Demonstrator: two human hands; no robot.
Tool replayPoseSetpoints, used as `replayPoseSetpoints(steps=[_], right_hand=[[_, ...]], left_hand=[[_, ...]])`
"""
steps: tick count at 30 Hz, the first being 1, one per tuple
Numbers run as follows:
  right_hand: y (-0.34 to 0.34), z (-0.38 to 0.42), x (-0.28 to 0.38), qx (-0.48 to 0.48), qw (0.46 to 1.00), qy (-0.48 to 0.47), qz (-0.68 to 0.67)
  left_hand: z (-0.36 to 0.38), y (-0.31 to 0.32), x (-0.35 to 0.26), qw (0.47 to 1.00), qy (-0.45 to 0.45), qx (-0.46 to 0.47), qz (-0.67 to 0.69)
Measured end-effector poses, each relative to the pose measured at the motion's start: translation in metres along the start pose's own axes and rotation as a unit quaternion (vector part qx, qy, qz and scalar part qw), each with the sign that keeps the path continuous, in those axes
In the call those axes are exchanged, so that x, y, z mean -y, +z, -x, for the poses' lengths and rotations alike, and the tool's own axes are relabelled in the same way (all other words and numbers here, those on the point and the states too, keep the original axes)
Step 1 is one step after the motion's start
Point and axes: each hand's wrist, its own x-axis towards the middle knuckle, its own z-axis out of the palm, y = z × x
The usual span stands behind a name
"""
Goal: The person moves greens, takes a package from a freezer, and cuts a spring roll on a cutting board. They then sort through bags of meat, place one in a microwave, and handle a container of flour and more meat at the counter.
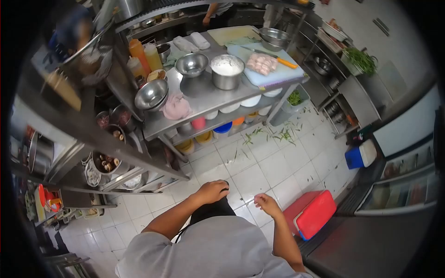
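My left hand (213,191) is in front of my body over dark trousers. Its fingers are curled, and something dark shows at their tips; I cannot make out what it is. Out to the right, my right hand (266,204) has its fingers bent inward, with a small pinkish spot at the tips. Both hands are away from the steel table (204,95). On that table stand a steel pot of white powder (227,72), a cutting board (252,79) with pieces of pale raw meat (262,64), and an orange-handled knife (283,61).
A red cooler box (317,214) stands on the floor at my right. Green scraps (285,134) litter the tiles by a bin (292,109). Steel bowls (191,65) and sauce bottles (152,56) crowd the table's left. Shelving (116,173) rises at left. Another person's arm (209,14) shows behind.
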Motion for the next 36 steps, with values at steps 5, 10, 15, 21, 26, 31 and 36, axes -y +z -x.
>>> replayPoseSetpoints(steps=[5, 10, 15, 21, 26, 31, 36], right_hand=[[-0.046, -0.047, 0.023, -0.009, 0.997, 0.033, 0.063], [-0.100, -0.091, 0.045, 0.003, 0.999, 0.040, 0.032], [-0.165, -0.180, 0.059, 0.097, 0.994, 0.030, 0.036], [-0.202, -0.306, 0.184, 0.248, 0.950, -0.108, 0.157], [-0.230, -0.366, 0.342, 0.047, 0.911, -0.369, 0.181], [-0.232, -0.456, 0.401, -0.120, 0.744, -0.477, 0.453], [-0.218, -0.439, 0.409, -0.101, 0.736, -0.407, 0.531]], left_hand=[[-0.113, -0.054, -0.002, 0.999, 0.042, -0.015, -0.024], [-0.184, -0.096, -0.014, 0.998, 0.049, -0.046, -0.020], [-0.223, -0.096, -0.004, 0.997, -0.026, -0.074, -0.027], [-0.232, -0.093, -0.051, 0.962, -0.188, -0.197, 0.026], [-0.235, -0.082, -0.076, 0.907, -0.271, -0.317, 0.052], [-0.239, -0.081, -0.082, 0.878, -0.272, -0.393, 0.032], [-0.232, -0.096, -0.070, 0.864, -0.261, -0.429, 0.042]])
